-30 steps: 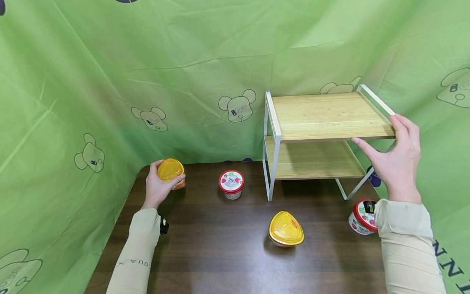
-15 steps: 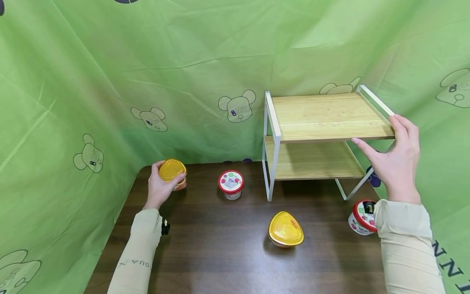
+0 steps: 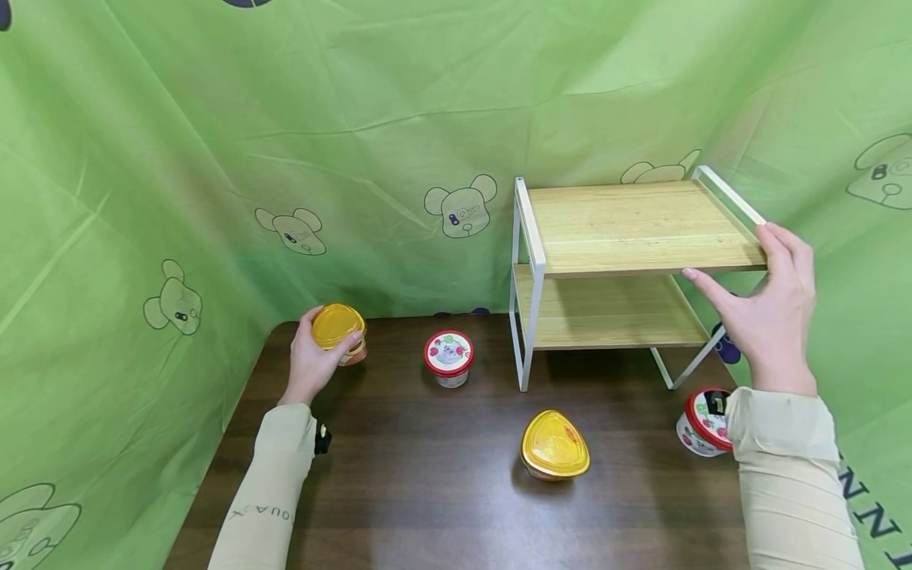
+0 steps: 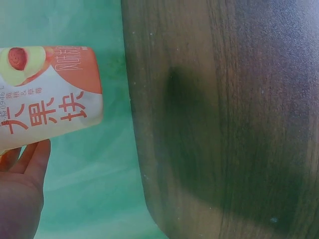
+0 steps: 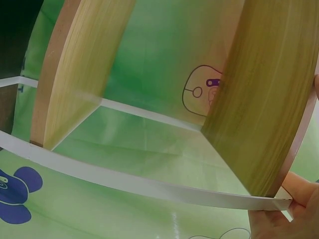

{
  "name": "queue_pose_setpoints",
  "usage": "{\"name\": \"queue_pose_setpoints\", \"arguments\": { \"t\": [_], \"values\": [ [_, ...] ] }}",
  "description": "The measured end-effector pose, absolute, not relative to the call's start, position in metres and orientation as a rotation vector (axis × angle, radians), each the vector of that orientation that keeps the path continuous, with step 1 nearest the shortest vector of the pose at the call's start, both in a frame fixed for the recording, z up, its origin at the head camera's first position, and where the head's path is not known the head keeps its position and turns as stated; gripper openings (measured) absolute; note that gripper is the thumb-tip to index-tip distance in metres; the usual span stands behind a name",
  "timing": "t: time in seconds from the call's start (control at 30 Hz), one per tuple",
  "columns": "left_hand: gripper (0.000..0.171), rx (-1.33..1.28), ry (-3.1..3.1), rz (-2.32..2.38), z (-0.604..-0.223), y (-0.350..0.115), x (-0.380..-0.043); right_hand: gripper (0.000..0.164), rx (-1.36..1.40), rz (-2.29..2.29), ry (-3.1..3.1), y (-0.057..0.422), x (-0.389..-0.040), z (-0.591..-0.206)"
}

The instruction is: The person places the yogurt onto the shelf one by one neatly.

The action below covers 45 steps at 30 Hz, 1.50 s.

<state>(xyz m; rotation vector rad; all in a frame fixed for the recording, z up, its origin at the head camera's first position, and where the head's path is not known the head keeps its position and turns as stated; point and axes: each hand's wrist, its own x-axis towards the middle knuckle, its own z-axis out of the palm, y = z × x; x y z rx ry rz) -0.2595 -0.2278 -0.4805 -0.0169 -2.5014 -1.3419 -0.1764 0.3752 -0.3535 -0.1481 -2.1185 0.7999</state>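
Observation:
My left hand (image 3: 313,360) grips a yogurt cup (image 3: 339,326) with a yellow lid at the back left of the table. In the left wrist view the cup (image 4: 55,92) shows a peach picture and orange lettering, and a dark shadow falls on the table beside it. The right hand (image 3: 777,309) grips the front right corner of a two-tier shelf (image 3: 641,229) with pale wooden boards and a white metal frame. Its thumb lies at the upper board's front edge, the other fingers over the side rail. In the right wrist view, fingers (image 5: 294,214) wrap the frame's corner.
A red-lidded cup (image 3: 449,354) stands left of the shelf. Another yellow-lidded cup (image 3: 554,445) is in front of it. A second red-lidded cup (image 3: 701,423) leans beside the right sleeve, partly hidden. Green printed cloth (image 3: 356,158) hangs around the dark wooden table (image 3: 427,507).
My left hand has shifted slightly right with the yellow-lidded yogurt cup, which also sits a little higher in the view. The right hand and the shelf have stayed in place.

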Motion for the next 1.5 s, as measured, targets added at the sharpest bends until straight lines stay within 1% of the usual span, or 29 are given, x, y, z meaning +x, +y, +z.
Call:
{"name": "queue_pose_setpoints", "arguments": {
  "t": [0.33, 0.63, 0.83, 1.1, 1.5],
  "values": [
    [0.092, -0.057, -2.504, -1.325, -0.477, -0.224, -0.261, 0.086, -0.157, 0.801, -2.132, 0.373, -0.175, -0.351],
    [0.088, -0.107, -2.492, -1.328, -0.475, -0.222, -0.262, 0.083, -0.154, 0.813, -2.121, 0.357, -0.166, -0.34],
    [0.088, -0.119, -2.489, -1.322, -0.474, -0.22, -0.261, 0.085, -0.159, 0.81, -2.122, 0.362, -0.169, -0.345],
    [0.083, -0.133, -2.472, -1.336, -0.472, -0.218, -0.26, 0.085, -0.142, 0.798, -2.116, 0.365, -0.172, -0.348],
    [0.086, -0.171, -2.445, -1.328, -0.467, -0.21, -0.259, 0.085, -0.113, 0.785, -2.095, 0.369, -0.173, -0.35]
  ]
}}
